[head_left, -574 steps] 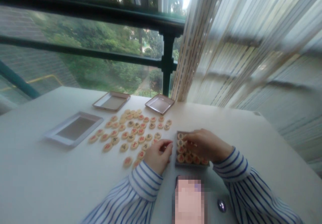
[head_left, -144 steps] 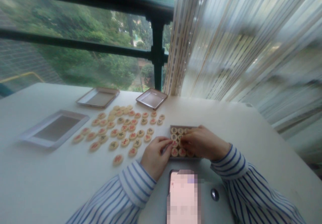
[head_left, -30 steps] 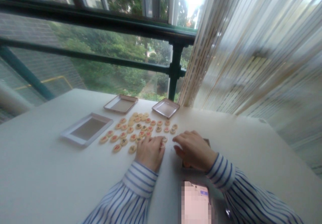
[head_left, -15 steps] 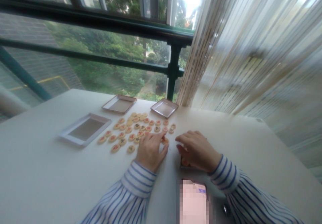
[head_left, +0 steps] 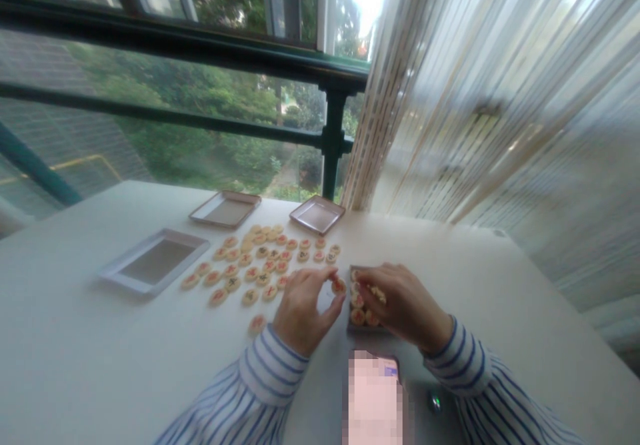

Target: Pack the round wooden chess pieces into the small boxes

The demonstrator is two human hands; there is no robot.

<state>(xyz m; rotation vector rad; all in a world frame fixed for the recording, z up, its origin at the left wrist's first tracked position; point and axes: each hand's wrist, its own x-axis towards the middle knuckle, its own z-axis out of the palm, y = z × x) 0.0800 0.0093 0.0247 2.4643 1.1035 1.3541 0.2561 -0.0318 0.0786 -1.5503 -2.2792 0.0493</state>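
My left hand (head_left: 306, 306) pinches a round wooden Chinese chess piece (head_left: 339, 286) with red marking between thumb and forefinger, just left of a small box. My right hand (head_left: 403, 302) reaches over that grey-brown box (head_left: 367, 330), its fingers closed and pointing down into it. What those fingertips hold, if anything, is hidden. Several chess pieces (head_left: 357, 316) lie inside the box in rows, partly covered by my right hand. Many loose pieces (head_left: 245, 258), marked red or dark, with a few plain ones, are spread left of and beyond my left hand.
A white tray (head_left: 199, 246) lies at the left on the white table (head_left: 100, 365). Two shallow rimmed trays, one left (head_left: 200, 222) and one right (head_left: 320, 230), sit at the back. A phone with a blurred screen (head_left: 375, 398) lies in front. Beyond are a green railing and a string curtain.
My left hand has lifted a piece toward the box. My right hand has shifted slightly, uncovering more of the box and its pieces. The view has turned slightly right.
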